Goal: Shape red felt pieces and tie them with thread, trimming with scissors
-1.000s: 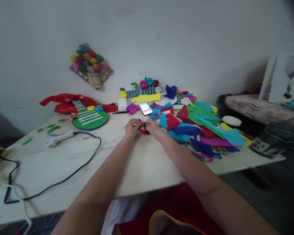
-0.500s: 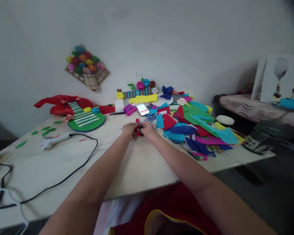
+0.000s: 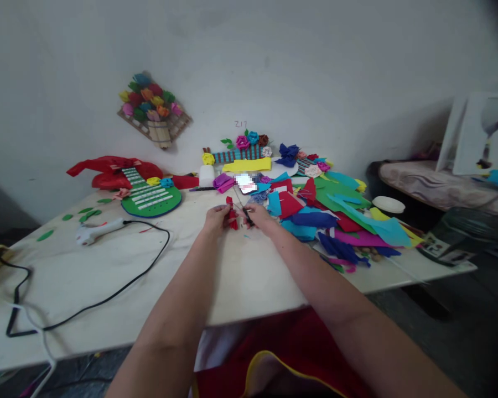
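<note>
Both my hands meet over the middle of the pale table (image 3: 108, 265). My left hand (image 3: 216, 217) pinches a small red foam piece (image 3: 232, 216), holding it upright. My right hand (image 3: 259, 215) is closed round a pair of scissors (image 3: 245, 215) with dark handles, whose blades sit against the red piece. Just beyond and right of my hands lies a heap of coloured foam sheets (image 3: 336, 221) in red, blue, green, cyan and magenta.
A white glue gun (image 3: 97, 231) lies at the left, its black cable (image 3: 120, 287) looping toward the near edge. A green craft board (image 3: 151, 200) and red plastic bag (image 3: 108, 168) sit behind it. Paper-flower crafts (image 3: 249, 149) line the wall. A white bowl (image 3: 389, 204) stands right.
The red piece has turned in my left hand and the scissors have shifted against it. The view swung slightly left and back; my hands stayed at the same spot.
</note>
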`<state>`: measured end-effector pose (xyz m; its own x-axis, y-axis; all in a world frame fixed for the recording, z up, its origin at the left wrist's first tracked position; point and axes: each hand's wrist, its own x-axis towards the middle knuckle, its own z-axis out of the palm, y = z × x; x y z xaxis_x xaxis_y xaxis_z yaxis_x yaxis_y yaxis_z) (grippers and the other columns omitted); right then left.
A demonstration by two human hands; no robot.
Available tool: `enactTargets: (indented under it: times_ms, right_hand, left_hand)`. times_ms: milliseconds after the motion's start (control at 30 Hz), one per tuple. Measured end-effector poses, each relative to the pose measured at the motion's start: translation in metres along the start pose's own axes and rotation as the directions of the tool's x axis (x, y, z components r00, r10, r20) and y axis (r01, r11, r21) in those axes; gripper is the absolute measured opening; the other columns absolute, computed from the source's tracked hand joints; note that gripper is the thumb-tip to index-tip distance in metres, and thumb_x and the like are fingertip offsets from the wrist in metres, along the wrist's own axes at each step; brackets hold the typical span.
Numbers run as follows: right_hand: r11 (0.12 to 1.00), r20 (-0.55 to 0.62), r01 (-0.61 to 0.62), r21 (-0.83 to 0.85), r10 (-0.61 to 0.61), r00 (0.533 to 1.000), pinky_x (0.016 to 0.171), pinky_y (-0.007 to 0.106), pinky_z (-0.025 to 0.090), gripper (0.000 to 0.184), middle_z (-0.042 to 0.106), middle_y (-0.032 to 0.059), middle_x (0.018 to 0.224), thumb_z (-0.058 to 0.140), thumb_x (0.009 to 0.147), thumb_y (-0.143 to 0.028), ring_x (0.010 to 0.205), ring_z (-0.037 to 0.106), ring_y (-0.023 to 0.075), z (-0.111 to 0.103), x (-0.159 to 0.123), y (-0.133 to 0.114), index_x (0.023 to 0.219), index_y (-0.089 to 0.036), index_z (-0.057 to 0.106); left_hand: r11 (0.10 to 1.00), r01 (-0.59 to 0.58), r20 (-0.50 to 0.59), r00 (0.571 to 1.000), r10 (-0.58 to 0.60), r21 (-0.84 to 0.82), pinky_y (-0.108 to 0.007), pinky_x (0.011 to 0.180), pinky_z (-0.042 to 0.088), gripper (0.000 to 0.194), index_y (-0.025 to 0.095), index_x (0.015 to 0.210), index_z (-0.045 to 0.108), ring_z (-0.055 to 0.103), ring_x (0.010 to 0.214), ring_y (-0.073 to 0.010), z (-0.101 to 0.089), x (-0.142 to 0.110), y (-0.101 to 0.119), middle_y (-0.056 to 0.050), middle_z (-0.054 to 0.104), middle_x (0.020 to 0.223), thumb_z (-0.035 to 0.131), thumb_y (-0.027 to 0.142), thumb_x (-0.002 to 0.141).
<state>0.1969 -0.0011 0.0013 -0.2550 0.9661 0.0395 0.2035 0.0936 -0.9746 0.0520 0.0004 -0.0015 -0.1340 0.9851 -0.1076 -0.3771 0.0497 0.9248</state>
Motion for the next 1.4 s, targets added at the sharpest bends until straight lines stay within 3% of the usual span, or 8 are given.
enactTargets:
  times_ms: [67,200,400,600,933,1067,1200,1400]
  right_hand:
    - [1.0,0.098,0.003,-0.011,-0.002,0.995,0.029,0.015,0.022,0.028,0.056,-0.0039,0.051,0.064,0.068,-0.04,0.035,0.048,0.0063,-0.007,-0.003,-0.002,0.083,-0.017,0.056]
    - [1.0,0.243,0.013,0.017,-0.017,0.97,0.028,0.015,0.022,0.032,0.057,-0.0031,0.052,0.062,0.069,-0.046,0.035,0.049,0.0059,-0.017,-0.007,-0.003,0.077,-0.016,0.054]
    - [1.0,0.331,-0.013,0.02,0.006,0.944,0.03,0.015,0.025,0.033,0.058,-0.002,0.05,0.058,0.072,-0.046,0.035,0.049,0.0069,-0.025,-0.012,-0.009,0.08,-0.014,0.054]
    - [0.998,0.423,-0.061,0.01,0.051,0.905,0.032,0.016,0.029,0.036,0.059,-0.001,0.05,0.056,0.074,-0.047,0.036,0.051,0.0082,-0.035,-0.013,-0.011,0.088,-0.013,0.057]
    - [0.996,0.475,-0.087,0.002,0.076,0.877,0.033,0.017,0.032,0.034,0.057,-0.0013,0.049,0.054,0.076,-0.045,0.035,0.048,0.0074,-0.043,-0.012,-0.008,0.084,-0.012,0.058]
    - [0.995,0.528,-0.1,-0.013,0.092,0.845,0.034,0.017,0.034,0.034,0.056,-0.0017,0.048,0.052,0.077,-0.045,0.036,0.049,0.0078,-0.046,-0.013,-0.008,0.085,-0.012,0.058]
    - [0.989,0.567,-0.132,-0.058,0.142,0.811,0.032,0.016,0.031,0.036,0.057,-0.0015,0.049,0.051,0.078,-0.046,0.034,0.049,0.0078,-0.047,-0.015,-0.01,0.086,-0.012,0.057]
    - [0.987,0.561,-0.147,-0.066,0.159,0.813,0.031,0.016,0.031,0.033,0.057,-0.0012,0.05,0.05,0.08,-0.043,0.035,0.051,0.0081,-0.044,-0.014,-0.009,0.086,-0.011,0.057]
  left_hand:
    - [1.0,0.003,0.008,1.0,-0.003,0.008,-0.018,0.044,0.047,0.021,0.01,0.074,0.057,0.057,0.047,-0.009,-0.003,0.0,0.0,-0.003,0.061,0.06,0.071,0.023,0.066]
    - [1.0,0.001,0.004,1.0,-0.001,0.001,-0.02,0.044,0.048,0.017,0.01,0.076,0.055,0.061,0.051,-0.0117,-0.003,-0.002,0.002,-0.005,0.063,0.064,0.068,0.019,0.068]
    - [1.0,0.002,0.011,1.0,-0.002,0.029,-0.022,0.046,0.049,0.018,0.01,0.074,0.052,0.064,0.056,-0.0161,-0.002,-0.003,0.002,-0.009,0.064,0.065,0.065,0.022,0.072]
    - [1.0,0.008,-0.003,1.0,-0.008,0.001,-0.026,0.05,0.053,0.024,0.007,0.087,0.053,0.065,0.062,-0.0204,-0.004,0.002,0.001,-0.012,0.065,0.069,0.062,0.025,0.074]
    - [0.997,-0.013,-0.002,1.0,0.013,-0.076,-0.03,0.06,0.055,0.019,0.006,0.092,0.05,0.066,0.067,-0.0214,-0.006,0.004,-0.001,-0.013,0.064,0.072,0.054,0.02,0.08]
    - [0.994,-0.016,-0.047,0.999,0.011,-0.106,-0.033,0.062,0.055,0.021,0.009,0.095,0.049,0.065,0.067,-0.0208,-0.004,0.004,0.0,-0.012,0.063,0.075,0.057,0.021,0.079]
    - [0.997,-0.013,-0.04,0.999,0.01,-0.075,-0.029,0.059,0.054,0.014,0.008,0.094,0.047,0.064,0.063,-0.0186,-0.004,0.003,0.001,-0.011,0.062,0.07,0.047,0.018,0.084]
    - [0.997,-0.018,-0.051,0.999,0.015,-0.069,-0.029,0.058,0.054,0.012,0.007,0.093,0.047,0.064,0.061,-0.0178,-0.003,0.002,0.001,-0.011,0.062,0.069,0.045,0.013,0.084]
